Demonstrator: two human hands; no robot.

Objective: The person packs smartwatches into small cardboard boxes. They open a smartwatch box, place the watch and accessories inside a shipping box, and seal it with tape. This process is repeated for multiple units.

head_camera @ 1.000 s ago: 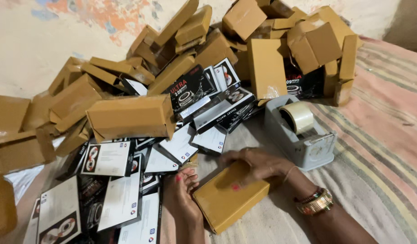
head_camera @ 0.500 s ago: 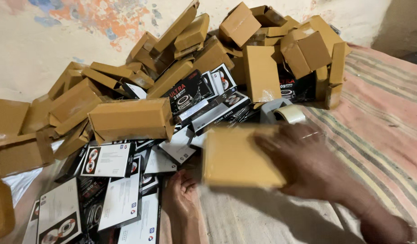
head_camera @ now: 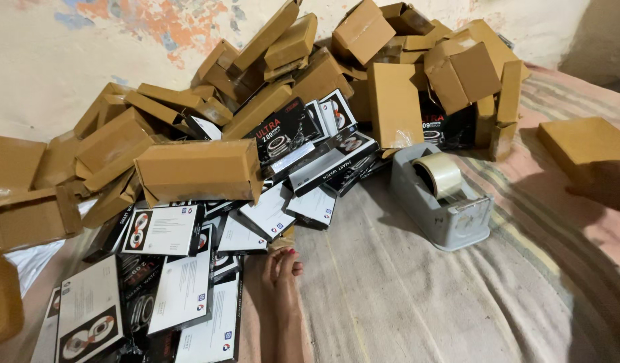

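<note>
The left hand [head_camera: 281, 263] lies flat, fingers [head_camera: 288, 254] loose and empty, beside the printed boxes [head_camera: 163, 230] on the bed [head_camera: 404, 302]. The tape dispenser [head_camera: 440, 196] stands mid-bed. The brown box [head_camera: 582, 142], in front of the person a second ago, now lies far right under the right hand [head_camera: 609, 185]; its grip cannot be told. All cartons look closed, contents hidden.

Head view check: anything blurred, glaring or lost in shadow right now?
Head view: the pile of brown boxes and tape dispenser are sharp and evenly lit; the right hand at the frame edge is dark and smeared by motion, beside a flat brown box; the top right corner sits in shadow.
</note>
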